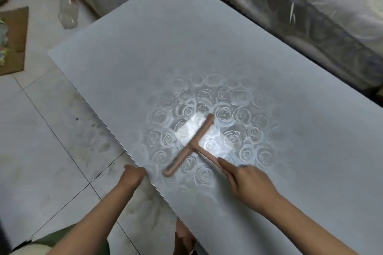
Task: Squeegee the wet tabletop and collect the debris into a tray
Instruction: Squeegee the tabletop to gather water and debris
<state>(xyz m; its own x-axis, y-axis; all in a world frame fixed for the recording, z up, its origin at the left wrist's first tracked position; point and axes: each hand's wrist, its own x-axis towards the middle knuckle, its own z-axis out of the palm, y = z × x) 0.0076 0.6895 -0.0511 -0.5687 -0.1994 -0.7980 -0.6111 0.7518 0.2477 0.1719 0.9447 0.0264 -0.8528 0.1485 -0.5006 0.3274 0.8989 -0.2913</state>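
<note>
Left hand (134, 174): at the near-left edge of the table (165, 47), touching it. Its fingers are blurred and turned away, so I cannot tell whether they clasp the edge.

Right hand (247, 182): over the table, fingers wrapped round the handle end of the squeegee (191, 144), index finger laid along the handle.

Squeegee: pink-brown, T-shaped, on the table just inside the near-left edge, between the two hands. The blade's long axis runs from beside that edge up and right toward the table's middle. The handle leaves the blade's midpoint at a right angle and points back to the right hand.

Table: grey, rose-patterned, with a bright glare patch round the blade. Bare surface lies on every side of the blade, widest toward the far corner and the right. The left edge borders the tiled floor (41, 141); the right edge runs close beside plastic-wrapped upholstery (310, 16).

Floor items: a clear plastic bottle (68, 14) near the far-left corner, apart from the table; a cardboard sheet (16, 33) farther left.

Brown object (183, 236): below the near edge, mostly hidden, unidentified.
</note>
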